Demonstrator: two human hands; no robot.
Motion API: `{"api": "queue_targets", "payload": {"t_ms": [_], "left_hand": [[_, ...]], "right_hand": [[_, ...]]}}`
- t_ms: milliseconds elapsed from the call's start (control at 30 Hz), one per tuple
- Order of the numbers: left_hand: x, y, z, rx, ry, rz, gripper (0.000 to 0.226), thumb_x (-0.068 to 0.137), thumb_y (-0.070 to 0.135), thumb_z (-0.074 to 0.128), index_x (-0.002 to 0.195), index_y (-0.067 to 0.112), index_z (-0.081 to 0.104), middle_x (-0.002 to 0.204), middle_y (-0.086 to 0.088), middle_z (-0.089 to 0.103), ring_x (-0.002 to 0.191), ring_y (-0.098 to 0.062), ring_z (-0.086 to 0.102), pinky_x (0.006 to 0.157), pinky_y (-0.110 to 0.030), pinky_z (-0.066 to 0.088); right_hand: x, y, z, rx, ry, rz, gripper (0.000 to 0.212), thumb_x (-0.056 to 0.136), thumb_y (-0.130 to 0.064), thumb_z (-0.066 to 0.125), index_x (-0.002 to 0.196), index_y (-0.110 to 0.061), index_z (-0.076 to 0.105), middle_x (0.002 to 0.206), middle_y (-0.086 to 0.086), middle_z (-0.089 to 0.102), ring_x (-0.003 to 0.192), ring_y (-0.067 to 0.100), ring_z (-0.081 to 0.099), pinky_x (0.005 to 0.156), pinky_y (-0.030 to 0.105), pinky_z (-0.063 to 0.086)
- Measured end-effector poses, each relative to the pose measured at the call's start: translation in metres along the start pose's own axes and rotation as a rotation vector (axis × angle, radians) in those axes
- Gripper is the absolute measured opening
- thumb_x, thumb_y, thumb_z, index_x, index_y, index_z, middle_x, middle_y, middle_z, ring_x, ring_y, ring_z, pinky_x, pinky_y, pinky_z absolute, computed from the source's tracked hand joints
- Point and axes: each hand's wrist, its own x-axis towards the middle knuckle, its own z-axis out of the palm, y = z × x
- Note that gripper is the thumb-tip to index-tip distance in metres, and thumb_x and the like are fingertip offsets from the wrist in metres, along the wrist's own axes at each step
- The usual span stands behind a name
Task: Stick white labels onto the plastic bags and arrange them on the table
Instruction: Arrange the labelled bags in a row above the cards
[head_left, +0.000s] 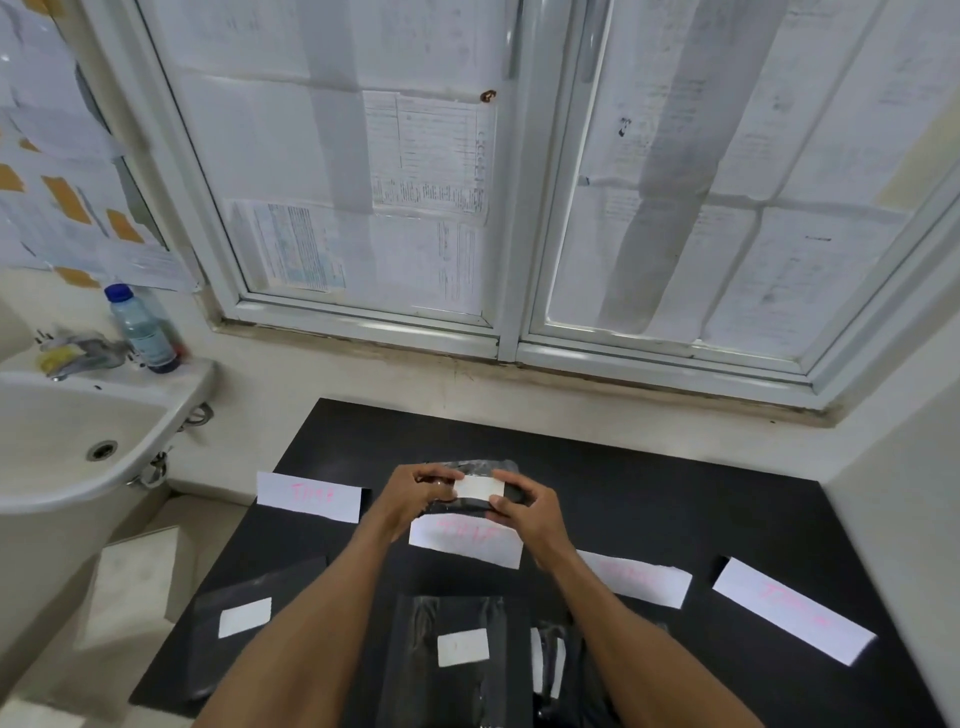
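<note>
Black plastic bag (470, 464), likely light, limp and slippery, is gripped above the table's (675, 493) middle by the left hand (415, 493) at its 9 o'clock edge and the right hand (525, 506) at 3 o'clock, white label (479, 488) between them, edge holds suiting it best

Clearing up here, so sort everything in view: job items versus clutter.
Job: white label; plastic bag gripped by left hand and right hand; left labelled bag; centre labelled bag; table; pink-lettered paper strips, probably.
Lying about: bottle; sink; tap; window papers.
</note>
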Motion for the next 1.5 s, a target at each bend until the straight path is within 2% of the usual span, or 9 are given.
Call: {"api": "queue_targets", "payload": {"t_ms": [133, 300, 500, 633, 933, 1133, 1333, 1433, 1500], "left_hand": [[0.032, 0.005, -0.022, 0.143, -0.014, 0.05, 0.027, 0.074, 0.002, 0.078, 0.099, 0.012, 0.076, 0.101, 0.006, 0.063, 0.091, -0.012, 0.062, 0.074, -0.019, 0.053], [0.084, -0.001, -0.044, 0.263, -0.009, 0.09, 0.027, 0.07, 0.005, 0.08, 0.092, 0.02, 0.077, 0.106, 0.002, 0.061, 0.098, -0.015, 0.06, 0.086, -0.029, 0.053], [0.13, -0.011, -0.043, 0.268, 0.079, 0.031, 0.035, 0.066, 0.004, 0.082, 0.093, 0.013, 0.062, 0.095, 0.001, 0.063, 0.085, -0.016, 0.06, 0.067, -0.02, 0.048], [0.155, -0.021, -0.038, 0.278, 0.116, -0.071, 0.06, 0.068, 0.006, 0.083, 0.113, 0.015, 0.045, 0.107, -0.001, 0.054, 0.096, -0.017, 0.056, 0.078, -0.027, 0.052], [0.198, -0.05, -0.013, 0.363, 0.177, -0.219, 0.061, 0.066, 0.008, 0.084, 0.119, 0.005, 0.054, 0.111, -0.01, 0.059, 0.098, -0.021, 0.059, 0.087, -0.03, 0.052], [0.211, -0.069, 0.002, 0.322, 0.179, -0.254, 0.059, 0.077, -0.001, 0.071, 0.131, 0.005, 0.049, 0.121, -0.014, 0.06, 0.108, -0.026, 0.059, 0.094, -0.032, 0.05], [0.212, -0.077, 0.011, 0.388, 0.108, -0.199, 0.061, 0.085, 0.0, 0.063, 0.142, 0.01, 0.043, 0.127, -0.018, 0.051, 0.115, -0.028, 0.054, 0.1, -0.031, 0.043], [0.208, -0.078, 0.013, 0.444, 0.065, -0.201, 0.058, 0.088, 0.004, 0.062, 0.142, 0.011, 0.043, 0.13, -0.019, 0.046, 0.117, -0.028, 0.051, 0.099, -0.03, 0.041], [0.208, -0.077, 0.013, 0.47, 0.04, -0.202, 0.055, 0.088, 0.004, 0.061, 0.14, 0.008, 0.043, 0.131, -0.018, 0.047, 0.12, -0.028, 0.049, 0.099, -0.03, 0.04]], "right_hand": [[0.028, 0.0, 0.006, -0.051, 0.013, 0.007, 0.035, 0.078, 0.003, 0.073, 0.109, -0.013, 0.069, 0.116, 0.009, 0.063, 0.104, 0.028, 0.064, 0.078, 0.04, 0.06], [0.071, 0.007, 0.022, -0.239, 0.075, -0.021, 0.034, 0.074, -0.006, 0.078, 0.103, -0.022, 0.07, 0.113, 0.004, 0.065, 0.105, 0.025, 0.063, 0.081, 0.044, 0.059], [0.114, 0.014, 0.032, -0.296, 0.189, 0.109, 0.052, 0.075, -0.005, 0.077, 0.112, -0.014, 0.042, 0.114, 0.003, 0.054, 0.106, 0.019, 0.057, 0.088, 0.035, 0.056], [0.14, 0.032, 0.03, -0.224, 0.201, 0.238, 0.051, 0.087, -0.001, 0.062, 0.126, -0.018, 0.035, 0.123, 0.009, 0.053, 0.115, 0.026, 0.056, 0.091, 0.044, 0.055], [0.171, 0.068, 0.02, -0.432, 0.32, 0.397, 0.037, 0.089, -0.007, 0.059, 0.125, -0.009, 0.052, 0.122, 0.007, 0.058, 0.112, 0.024, 0.056, 0.097, 0.034, 0.047], [0.19, 0.086, 0.013, -0.532, 0.315, 0.448, 0.03, 0.085, -0.005, 0.054, 0.114, -0.007, 0.061, 0.115, 0.015, 0.06, 0.105, 0.029, 0.059, 0.089, 0.033, 0.048], [0.185, 0.094, 0.018, -0.538, 0.244, 0.394, 0.062, 0.088, -0.002, 0.055, 0.145, -0.01, 0.033, 0.137, 0.014, 0.048, 0.127, 0.028, 0.046, 0.108, 0.034, 0.038], [0.181, 0.097, 0.019, -0.666, 0.14, 0.388, 0.061, 0.089, 0.002, 0.051, 0.145, -0.013, 0.033, 0.135, 0.017, 0.047, 0.126, 0.027, 0.045, 0.102, 0.025, 0.035], [0.182, 0.097, 0.019, -0.744, 0.085, 0.396, 0.062, 0.09, -0.001, 0.049, 0.147, -0.015, 0.029, 0.136, 0.019, 0.044, 0.126, 0.03, 0.042, 0.104, 0.032, 0.037]]}}
